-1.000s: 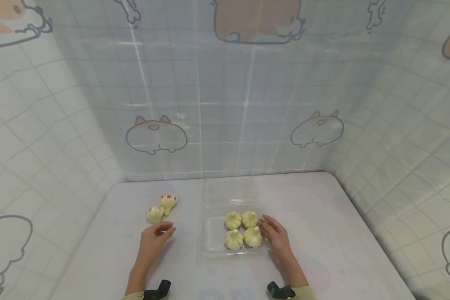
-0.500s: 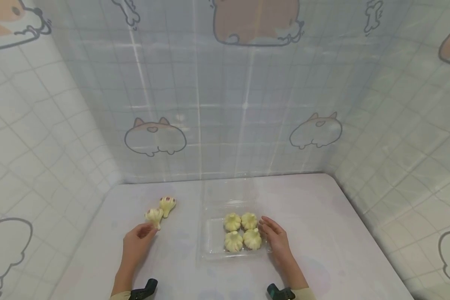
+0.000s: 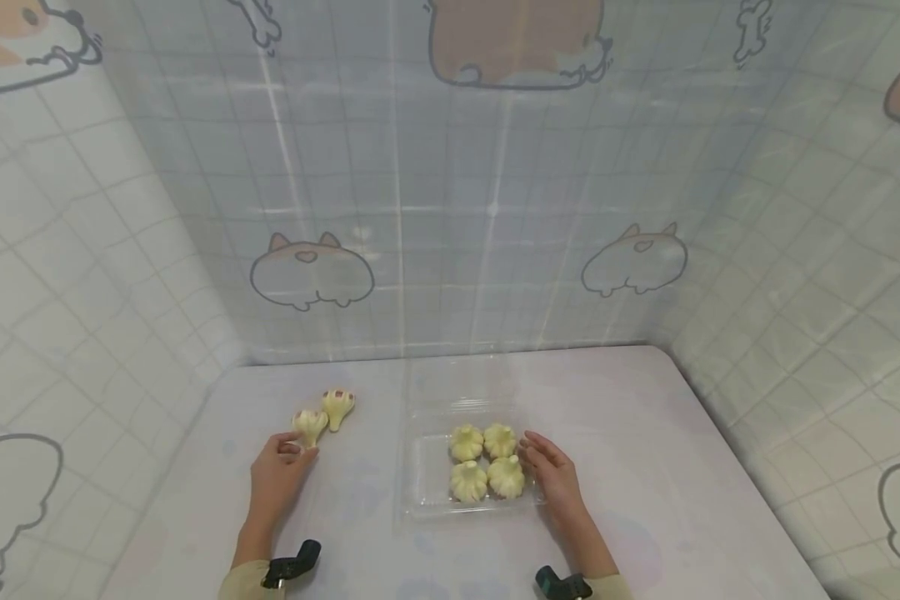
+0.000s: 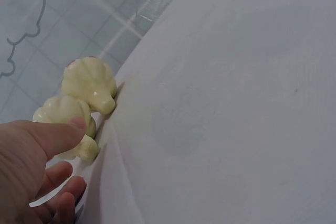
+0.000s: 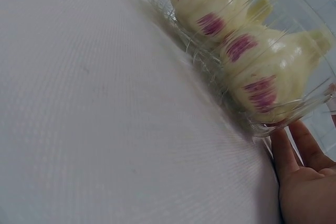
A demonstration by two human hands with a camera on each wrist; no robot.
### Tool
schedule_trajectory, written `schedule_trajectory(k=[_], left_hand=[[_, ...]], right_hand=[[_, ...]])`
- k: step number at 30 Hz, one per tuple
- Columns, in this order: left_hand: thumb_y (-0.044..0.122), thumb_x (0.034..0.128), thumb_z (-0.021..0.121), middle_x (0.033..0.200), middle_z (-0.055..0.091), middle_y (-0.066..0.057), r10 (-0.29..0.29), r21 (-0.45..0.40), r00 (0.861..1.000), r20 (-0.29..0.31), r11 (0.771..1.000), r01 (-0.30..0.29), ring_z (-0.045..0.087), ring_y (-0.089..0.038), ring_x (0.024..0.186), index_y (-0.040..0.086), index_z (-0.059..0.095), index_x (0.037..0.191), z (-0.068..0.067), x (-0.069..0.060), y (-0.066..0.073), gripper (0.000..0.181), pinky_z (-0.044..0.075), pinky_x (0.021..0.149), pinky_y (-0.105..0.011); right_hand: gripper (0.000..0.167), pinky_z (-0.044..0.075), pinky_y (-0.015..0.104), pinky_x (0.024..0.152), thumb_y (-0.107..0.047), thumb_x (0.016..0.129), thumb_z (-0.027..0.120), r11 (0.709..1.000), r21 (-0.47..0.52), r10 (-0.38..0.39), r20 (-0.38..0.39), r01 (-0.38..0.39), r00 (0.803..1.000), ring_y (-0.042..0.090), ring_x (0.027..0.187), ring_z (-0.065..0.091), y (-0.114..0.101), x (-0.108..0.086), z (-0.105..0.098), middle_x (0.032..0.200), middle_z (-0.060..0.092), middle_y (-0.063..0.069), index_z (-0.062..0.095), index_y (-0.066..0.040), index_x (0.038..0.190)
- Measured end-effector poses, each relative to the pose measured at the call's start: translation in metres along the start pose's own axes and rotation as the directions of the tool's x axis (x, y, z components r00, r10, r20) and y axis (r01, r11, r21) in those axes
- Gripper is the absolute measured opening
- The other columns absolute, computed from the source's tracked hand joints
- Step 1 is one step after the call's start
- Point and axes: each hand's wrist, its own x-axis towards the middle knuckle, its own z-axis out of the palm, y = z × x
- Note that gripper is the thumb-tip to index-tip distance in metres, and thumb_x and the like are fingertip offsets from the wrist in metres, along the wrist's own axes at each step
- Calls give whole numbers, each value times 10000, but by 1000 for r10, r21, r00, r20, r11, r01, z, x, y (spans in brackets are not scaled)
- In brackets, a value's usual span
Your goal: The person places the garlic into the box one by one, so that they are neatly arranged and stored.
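Two pale garlic bulbs lie together on the table's left side: the nearer bulb [image 3: 310, 424] and a farther bulb [image 3: 338, 407] with reddish marks. My left hand [image 3: 279, 482] is at the nearer one; in the left wrist view its thumb [image 4: 65, 134] overlaps that bulb and the other fingers are parted below, not closed round it. Several bulbs [image 3: 468, 481] sit stem up in the right part of a clear plastic container [image 3: 429, 472]. My right hand [image 3: 557, 482] rests against the container's right side, fingers loosely extended; its fingertips meet the plastic edge in the right wrist view.
The container's clear lid [image 3: 457, 380] lies open toward the back of the white table [image 3: 615, 400]. Curtain walls with a grid pattern and cartoon animals [image 3: 313, 275] stand behind and on both sides.
My left hand first moved left to the nearer bulb, which shifted and turned slightly; its fingers have since parted more around the stem end. My right hand has stayed at the container.
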Motion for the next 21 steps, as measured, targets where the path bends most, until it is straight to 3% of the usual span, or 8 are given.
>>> schedule_trajectory(k=[3,9,21], left_hand=[[244,867,746,1029,631,-212,-21,47,1000,-13,999,21,620,-323,884,-14,569,1207,1,3,-1,462,477,693,-380],[325,874,719,1100,643,-238,-76,100,997,24,992,74,585,-388,1013,-25,610,1201,2,6,2,491,448,824,-516],[449,851,706,1104,667,-213,-100,218,993,69,972,83,604,-406,1000,-1,688,1139,2,14,-3,534,467,745,-514]], right_hand=[[453,463,319,960,-257,974,601,1000,-5,6,1,-6,1000,293,1228,535,-1,-1,0,1363,535,170,530,-48,1369],[450,450,345,980,-258,982,589,1000,-20,3,6,-3,1000,296,1239,524,-1,-1,-1,1367,532,170,524,-48,1374],[438,462,326,962,-249,981,586,1000,-21,0,8,0,1000,283,1231,533,-1,-1,0,1359,540,161,531,-57,1370]])
